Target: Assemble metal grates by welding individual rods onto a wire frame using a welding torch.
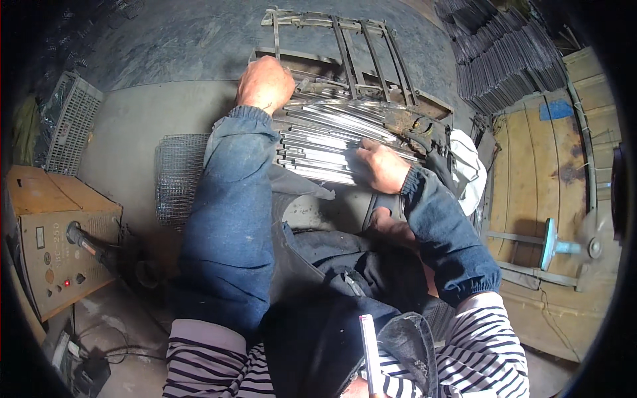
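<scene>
My left hand is closed around the near end of a flat metal bar at the left side of a metal frame. Further crossbars of the frame stand to the right of that bar. Lower and to the right, my right hand rests on a pile of shiny metal strips. Its fingers are curled down onto the strips, and whatever lies between the fingertips is hidden. The strips lie side by side, pointing roughly left to right, just in front of the frame.
A welding machine with a cable stands at the left, near a stack of wire mesh and a plastic crate. Stacked dark metal pieces fill the far right. Beside me are yellow boards and a blue metal bracket.
</scene>
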`<action>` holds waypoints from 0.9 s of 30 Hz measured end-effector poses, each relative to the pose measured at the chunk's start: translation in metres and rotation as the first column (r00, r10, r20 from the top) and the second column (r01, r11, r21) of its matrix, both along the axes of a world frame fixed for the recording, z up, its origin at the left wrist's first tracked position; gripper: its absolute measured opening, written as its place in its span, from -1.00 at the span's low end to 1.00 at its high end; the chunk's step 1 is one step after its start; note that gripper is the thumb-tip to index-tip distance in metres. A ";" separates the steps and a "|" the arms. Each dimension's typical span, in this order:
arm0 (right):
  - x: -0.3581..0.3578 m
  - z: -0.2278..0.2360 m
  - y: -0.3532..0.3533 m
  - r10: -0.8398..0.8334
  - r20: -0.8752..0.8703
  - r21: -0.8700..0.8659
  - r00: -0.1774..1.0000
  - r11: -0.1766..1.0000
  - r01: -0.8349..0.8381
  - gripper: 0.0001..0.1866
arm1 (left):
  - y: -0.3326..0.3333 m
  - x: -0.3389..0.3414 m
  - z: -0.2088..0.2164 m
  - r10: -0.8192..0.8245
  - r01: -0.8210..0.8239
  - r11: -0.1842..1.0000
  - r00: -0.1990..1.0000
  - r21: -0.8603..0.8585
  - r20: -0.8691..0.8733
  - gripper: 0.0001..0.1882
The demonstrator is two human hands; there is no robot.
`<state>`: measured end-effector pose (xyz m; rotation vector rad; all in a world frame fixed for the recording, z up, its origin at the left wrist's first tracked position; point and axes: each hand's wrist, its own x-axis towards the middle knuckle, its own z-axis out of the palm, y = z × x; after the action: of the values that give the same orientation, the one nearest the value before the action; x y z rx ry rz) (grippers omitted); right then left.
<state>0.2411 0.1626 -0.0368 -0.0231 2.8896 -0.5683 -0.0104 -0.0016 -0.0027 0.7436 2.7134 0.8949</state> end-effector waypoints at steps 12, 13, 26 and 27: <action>0.010 -0.007 0.006 -0.067 -0.045 -0.040 0.997 0.997 0.065 -0.61 | 0.002 -0.004 -0.003 0.002 -0.001 1.000 1.000 0.027 -0.007 -0.64; 0.010 -0.007 0.007 -0.064 -0.045 -0.039 0.997 0.997 0.062 -0.61 | 0.002 -0.005 -0.003 0.005 -0.005 1.000 1.000 0.030 -0.010 -0.69; 0.000 0.005 0.017 0.156 -0.090 0.053 0.984 0.987 -0.152 -0.50 | -0.002 0.004 0.000 0.025 -0.024 0.999 1.000 0.038 -0.012 -0.67; -0.001 0.005 0.018 0.154 -0.092 0.030 0.984 0.988 -0.152 -0.48 | -0.002 0.003 0.001 0.026 -0.026 0.999 1.000 0.037 -0.004 -0.68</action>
<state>0.2404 0.1807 -0.0318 -0.2732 2.9507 -0.5187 -0.0070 -0.0033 -0.0017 0.7202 2.7235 0.9532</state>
